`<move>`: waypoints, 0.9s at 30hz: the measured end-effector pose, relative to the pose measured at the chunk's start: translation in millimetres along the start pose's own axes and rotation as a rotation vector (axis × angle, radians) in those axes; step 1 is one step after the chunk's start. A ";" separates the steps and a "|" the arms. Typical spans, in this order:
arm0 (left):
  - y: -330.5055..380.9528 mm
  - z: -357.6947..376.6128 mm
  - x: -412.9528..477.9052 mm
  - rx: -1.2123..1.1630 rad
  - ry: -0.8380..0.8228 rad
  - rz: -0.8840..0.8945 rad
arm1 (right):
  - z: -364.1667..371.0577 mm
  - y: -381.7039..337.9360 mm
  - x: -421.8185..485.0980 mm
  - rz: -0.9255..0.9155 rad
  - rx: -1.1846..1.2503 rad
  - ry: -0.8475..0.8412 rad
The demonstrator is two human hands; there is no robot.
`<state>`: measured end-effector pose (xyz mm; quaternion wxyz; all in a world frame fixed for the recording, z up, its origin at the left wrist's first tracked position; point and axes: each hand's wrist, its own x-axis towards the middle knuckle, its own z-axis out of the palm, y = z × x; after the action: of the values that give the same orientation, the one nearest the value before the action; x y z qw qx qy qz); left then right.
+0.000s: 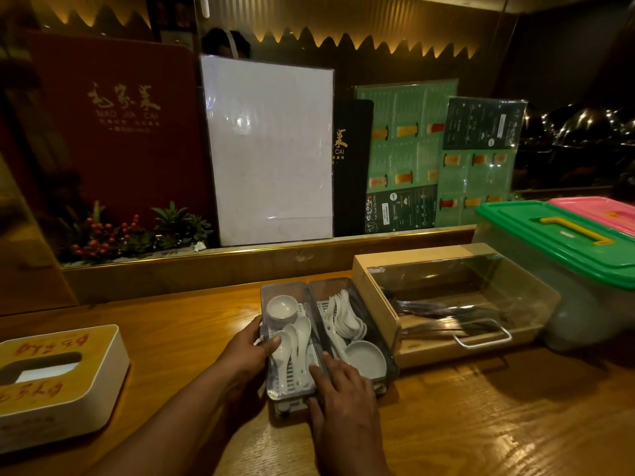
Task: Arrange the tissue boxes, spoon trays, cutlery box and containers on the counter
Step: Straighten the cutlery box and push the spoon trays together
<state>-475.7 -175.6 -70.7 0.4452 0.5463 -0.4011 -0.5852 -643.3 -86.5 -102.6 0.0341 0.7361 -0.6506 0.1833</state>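
Note:
Two grey spoon trays sit side by side on the wooden counter (481, 424). The left spoon tray (266, 295) holds white spoons and a small cup; my left hand (251, 348) grips its left wall, thumb over the rim. My right hand (343, 389) grips its near right corner, fingers lying along the seam with the right spoon tray (388, 367), which holds spoons and a small dish. The wooden cutlery box (376, 304) with a clear lid stands just right of the trays. A container with a green lid (536, 231) is at far right. A tissue box (68, 400) lies at near left.
A pink-lidded container (598, 209) sits behind the green one. Menus lean on the back ledge: a red one (113, 132), a white sheet (271, 149) and green drink cards (405, 139). A small plant with red berries (117, 235) stands on the ledge at left.

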 end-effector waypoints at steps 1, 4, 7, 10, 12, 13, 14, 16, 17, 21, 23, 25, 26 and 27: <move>0.3 0.3 -0.1 0.003 0.006 -0.002 | 0.3 0.4 0.0 -0.003 0.003 -0.005; 1.2 2.1 -0.9 0.032 0.013 0.000 | 1.0 1.9 -0.6 -0.014 0.010 -0.004; 0.6 0.9 0.0 0.042 0.022 -0.006 | -0.3 2.6 -0.3 -0.021 0.013 -0.015; -0.3 -1.2 1.2 0.072 0.024 0.007 | -1.8 3.0 -0.8 -0.025 0.017 -0.025; -0.6 -1.3 1.3 0.068 0.022 0.021 | -2.1 4.1 -1.4 -0.022 0.023 -0.013; -0.5 -0.8 0.6 0.060 0.021 0.025 | -2.3 4.0 -1.5 -0.017 0.031 -0.019; -0.3 -0.1 -0.6 0.052 0.019 0.026 | -1.9 4.2 -1.5 -0.014 0.036 -0.020; -0.9 0.1 -1.2 0.036 0.019 0.025 | -0.8 3.5 -1.6 -0.020 0.052 -0.015; -1.7 -0.3 -0.8 0.038 0.015 0.027 | -0.4 3.0 -1.7 -0.023 0.059 -0.011; -2.5 -6.7 -0.5 0.171 0.052 0.073 | -4.5 2.6 -3.2 -0.003 0.052 -0.023; -5.4 -13.0 -3.5 0.328 0.101 0.106 | -11.4 -2.8 -2.7 0.000 0.045 -0.054; -4.3 -20.2 -14.1 0.468 0.161 0.144 | -15.7 -14.7 0.5 0.020 0.109 -0.071; -3.2 -27.6 -20.6 0.534 0.187 0.179 | -17.5 -22.7 1.4 0.016 0.138 -0.070; 0.8 -36.0 -29.5 0.609 0.203 0.229 | -18.9 -32.4 2.4 -0.002 0.166 -0.059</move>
<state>-439.5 -146.9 -64.5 0.3618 0.6612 -0.5699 -0.3273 -615.9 -78.4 -78.2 -0.0459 0.7421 -0.6333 0.2148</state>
